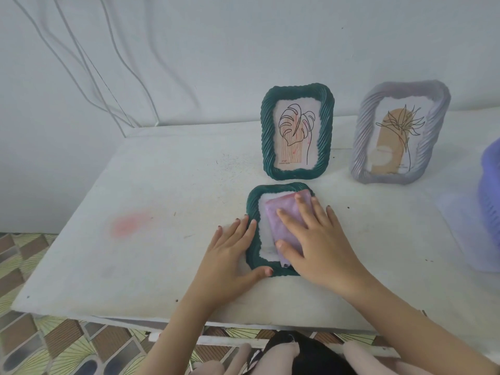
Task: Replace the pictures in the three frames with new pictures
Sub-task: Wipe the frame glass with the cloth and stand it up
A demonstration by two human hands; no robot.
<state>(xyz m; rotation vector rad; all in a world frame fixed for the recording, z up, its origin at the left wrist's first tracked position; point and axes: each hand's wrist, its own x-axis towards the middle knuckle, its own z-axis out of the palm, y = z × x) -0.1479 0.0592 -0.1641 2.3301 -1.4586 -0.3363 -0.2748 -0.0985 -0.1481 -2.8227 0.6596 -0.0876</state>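
Head view: the green frame (253, 212) lies flat on the table (162, 212), long axis 12 to 6, under both hands. The left hand (232, 247) rests spread on its 9 o'clock rim. The right hand (316, 239) presses flat on the purple card (278, 212) inside, hiding the 3 o'clock rim. Picture or backing, I cannot tell.

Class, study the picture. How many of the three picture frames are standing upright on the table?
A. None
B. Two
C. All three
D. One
B: the green frame with the leaf drawing and the lavender frame stand upright at the back, while the other green frame lies flat under the left hand and the right hand.
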